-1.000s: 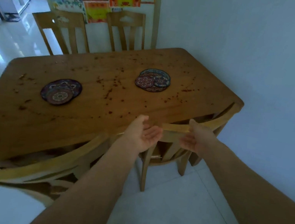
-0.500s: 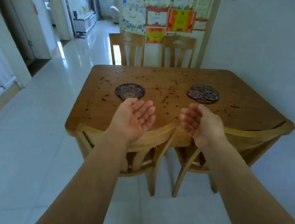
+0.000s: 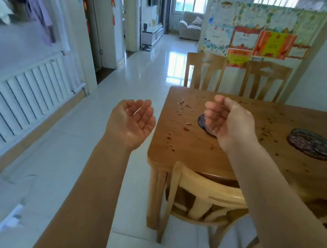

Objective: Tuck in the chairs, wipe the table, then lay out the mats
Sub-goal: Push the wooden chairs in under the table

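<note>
A wooden table (image 3: 201, 151) strewn with small dark crumbs fills the right half of the view. Two stacks of round patterned mats lie on it: one stack (image 3: 204, 122) mostly hidden behind my right hand, the other stack (image 3: 311, 144) farther right. A near chair (image 3: 205, 193) is pushed in under the table's front edge. Two far chairs (image 3: 205, 70) (image 3: 266, 80) stand at the back edge. My left hand (image 3: 130, 121) hovers palm up over the floor, left of the table, holding nothing. My right hand (image 3: 227, 118) hangs above the table with fingers loosely curled, holding nothing.
A white radiator (image 3: 17, 99) runs along the left wall. A tiled corridor (image 3: 157, 62) leads to a far room with an armchair. A board with colourful papers (image 3: 258, 42) stands behind the far chairs. A white wall closes the right side.
My hands have left the near chair's backrest and risen, empty. The view has swung left and up, so the table now sits right and the corridor shows.
</note>
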{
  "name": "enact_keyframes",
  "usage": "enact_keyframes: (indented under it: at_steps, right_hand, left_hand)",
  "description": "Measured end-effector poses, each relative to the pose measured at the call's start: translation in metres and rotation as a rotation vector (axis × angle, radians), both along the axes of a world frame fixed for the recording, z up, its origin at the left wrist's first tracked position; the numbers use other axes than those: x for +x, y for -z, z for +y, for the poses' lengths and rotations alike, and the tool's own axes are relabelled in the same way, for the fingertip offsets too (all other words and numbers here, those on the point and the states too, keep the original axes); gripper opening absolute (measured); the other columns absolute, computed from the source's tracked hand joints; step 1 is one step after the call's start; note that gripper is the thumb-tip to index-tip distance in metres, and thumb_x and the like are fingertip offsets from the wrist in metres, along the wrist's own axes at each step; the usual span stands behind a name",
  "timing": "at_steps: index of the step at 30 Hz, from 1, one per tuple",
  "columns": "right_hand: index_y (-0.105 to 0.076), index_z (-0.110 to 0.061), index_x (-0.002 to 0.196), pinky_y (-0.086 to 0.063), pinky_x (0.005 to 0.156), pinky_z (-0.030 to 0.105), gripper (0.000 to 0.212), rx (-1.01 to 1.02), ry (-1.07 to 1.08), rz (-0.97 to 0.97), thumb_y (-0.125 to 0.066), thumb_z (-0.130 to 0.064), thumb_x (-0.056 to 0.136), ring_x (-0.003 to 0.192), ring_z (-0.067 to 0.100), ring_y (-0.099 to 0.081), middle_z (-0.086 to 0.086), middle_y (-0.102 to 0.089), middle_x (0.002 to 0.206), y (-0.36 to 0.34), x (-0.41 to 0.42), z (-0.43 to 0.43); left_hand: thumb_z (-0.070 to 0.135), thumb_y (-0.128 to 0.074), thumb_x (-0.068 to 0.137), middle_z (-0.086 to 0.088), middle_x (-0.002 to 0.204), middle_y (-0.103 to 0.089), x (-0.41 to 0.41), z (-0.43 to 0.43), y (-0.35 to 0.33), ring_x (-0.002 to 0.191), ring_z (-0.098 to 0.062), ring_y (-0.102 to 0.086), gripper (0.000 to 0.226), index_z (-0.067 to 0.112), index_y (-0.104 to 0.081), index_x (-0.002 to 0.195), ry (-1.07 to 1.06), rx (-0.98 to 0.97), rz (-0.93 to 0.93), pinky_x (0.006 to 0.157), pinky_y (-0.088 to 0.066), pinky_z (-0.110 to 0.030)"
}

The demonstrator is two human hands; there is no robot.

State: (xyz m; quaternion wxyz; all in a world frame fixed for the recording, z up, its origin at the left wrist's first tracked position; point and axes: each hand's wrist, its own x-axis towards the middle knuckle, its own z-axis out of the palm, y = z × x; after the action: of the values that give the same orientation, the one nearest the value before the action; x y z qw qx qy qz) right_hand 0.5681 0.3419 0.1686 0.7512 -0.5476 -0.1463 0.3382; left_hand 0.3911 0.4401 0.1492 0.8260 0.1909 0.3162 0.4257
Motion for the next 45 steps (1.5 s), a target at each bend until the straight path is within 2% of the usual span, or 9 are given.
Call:
enact_keyframes:
  at_steps: [4,9,19,25,36,45]
  right_hand:
    - [-0.068,-0.013,0.100,-0.052,0.055,0.026,0.025,0.057,-0.013,0.066,-0.043,-0.020,0.102,0.059,0.014,-0.065,0.002,-0.072,0.073,-0.009,-0.043,0.094]
    - [-0.065,-0.013,0.092,-0.050,0.055,0.024,0.025,0.082,-0.090,0.111,-0.042,-0.019,0.100,0.057,0.014,-0.063,0.001,-0.071,0.070,-0.008,-0.102,0.221]
    - [-0.069,-0.014,0.096,-0.055,0.060,0.026,0.026,0.046,-0.127,0.106,-0.044,-0.021,0.100,0.063,0.013,-0.068,0.001,-0.075,0.076,0.013,-0.124,0.374]
    - [-0.069,-0.015,0.094,-0.052,0.056,0.025,0.027,0.070,-0.114,0.111,-0.044,-0.021,0.100,0.062,0.012,-0.067,0.001,-0.074,0.076,0.025,-0.089,0.485]
    - [-0.068,-0.015,0.093,-0.050,0.052,0.023,0.026,0.056,-0.081,0.150,-0.043,-0.019,0.099,0.058,0.012,-0.067,0.001,-0.074,0.074,0.023,0.008,0.691]
    - [-0.067,-0.015,0.095,-0.051,0.052,0.024,0.026,0.020,0.046,0.163,-0.042,-0.020,0.101,0.056,0.013,-0.065,0.001,-0.073,0.072,0.049,0.107,0.817]
  left_hand:
    - [0.020,-0.046,0.095,-0.003,0.091,-0.073,-0.060,0.083,-0.007,0.069,-0.016,-0.067,0.019,0.012,-0.061,0.100,-0.052,0.027,0.043,0.062,-0.053,-0.027]
    - [0.019,-0.045,0.094,-0.002,0.092,-0.071,-0.130,0.190,-0.009,0.073,-0.015,-0.064,0.019,0.014,-0.061,0.103,-0.151,0.120,0.149,0.068,-0.051,-0.028]
    - [0.019,-0.044,0.095,-0.002,0.090,-0.071,-0.150,0.340,0.000,0.071,-0.015,-0.064,0.021,0.012,-0.060,0.107,-0.176,0.092,0.138,0.064,-0.050,-0.029]
    - [0.020,-0.046,0.095,-0.002,0.091,-0.072,-0.118,0.454,0.010,0.074,-0.015,-0.064,0.023,0.013,-0.062,0.109,-0.188,0.089,0.170,0.064,-0.050,-0.029]
    - [0.021,-0.045,0.096,-0.003,0.095,-0.071,-0.009,0.671,-0.002,0.074,-0.015,-0.064,0.023,0.012,-0.062,0.109,-0.094,0.091,0.160,0.065,-0.051,-0.030]
    - [0.021,-0.048,0.095,0.000,0.080,-0.072,0.106,0.835,0.012,0.067,-0.015,-0.065,0.018,0.014,-0.064,0.097,0.074,0.096,0.128,0.060,-0.052,-0.026]
